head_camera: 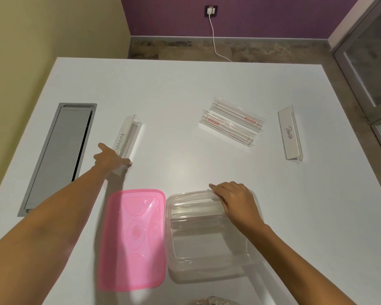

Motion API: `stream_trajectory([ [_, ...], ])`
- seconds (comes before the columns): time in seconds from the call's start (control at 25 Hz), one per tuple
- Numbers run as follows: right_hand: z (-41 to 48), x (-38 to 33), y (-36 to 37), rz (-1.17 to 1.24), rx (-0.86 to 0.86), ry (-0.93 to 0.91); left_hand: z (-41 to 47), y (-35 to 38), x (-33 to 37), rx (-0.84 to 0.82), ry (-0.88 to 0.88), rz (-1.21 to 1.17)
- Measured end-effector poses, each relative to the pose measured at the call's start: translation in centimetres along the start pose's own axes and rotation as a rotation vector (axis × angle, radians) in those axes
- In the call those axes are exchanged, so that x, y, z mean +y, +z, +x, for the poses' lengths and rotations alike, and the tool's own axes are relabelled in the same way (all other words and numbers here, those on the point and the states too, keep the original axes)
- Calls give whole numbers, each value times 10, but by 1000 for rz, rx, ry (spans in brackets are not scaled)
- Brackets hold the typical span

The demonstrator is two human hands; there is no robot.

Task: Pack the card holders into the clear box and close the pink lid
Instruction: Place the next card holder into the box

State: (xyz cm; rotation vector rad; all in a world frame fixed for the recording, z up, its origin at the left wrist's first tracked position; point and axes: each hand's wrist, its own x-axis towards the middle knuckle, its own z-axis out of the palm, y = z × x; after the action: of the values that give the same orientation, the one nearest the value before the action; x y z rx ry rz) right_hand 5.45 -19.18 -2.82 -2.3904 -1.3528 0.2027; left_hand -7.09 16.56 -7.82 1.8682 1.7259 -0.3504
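1. Here the left hand (pixel 111 160) reaches out over the white table (pixel 174 102), its fingers curled around the near end of the card holder marked ALPHA (pixel 128 137).
2. The right hand (pixel 233 199) rests on the far rim of the clear box (pixel 207 260), fingers closed on a clear card holder (pixel 196 209) lying across the box's far end.
3. The pink lid (pixel 133 238) lies flat just left of the box.
4. 2 stacked clear holders (pixel 231 121) and the PANDA holder (pixel 289 135) lie farther back on the right.
5. A grey cable hatch (pixel 55 155) sits at the left.
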Motion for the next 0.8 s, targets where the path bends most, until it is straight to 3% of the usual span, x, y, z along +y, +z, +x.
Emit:
stream_trajectory([
  [0.24,-1,-4,-1,-86,5,36,-35,10,4,-11,94,-176],
  [0.4,1,-26,-9,-124,138,120,-102,18,20,81,230,-415],
  [0.52,6,-47,-20,111,151,166,-163,26,28,87,365,-531],
  [0.68,14,-71,-35,788,41,334,-239,47,31,43,563,-637],
  [0.8,7,-73,-41,915,46,440,-278,66,27,-69,652,-647],
])
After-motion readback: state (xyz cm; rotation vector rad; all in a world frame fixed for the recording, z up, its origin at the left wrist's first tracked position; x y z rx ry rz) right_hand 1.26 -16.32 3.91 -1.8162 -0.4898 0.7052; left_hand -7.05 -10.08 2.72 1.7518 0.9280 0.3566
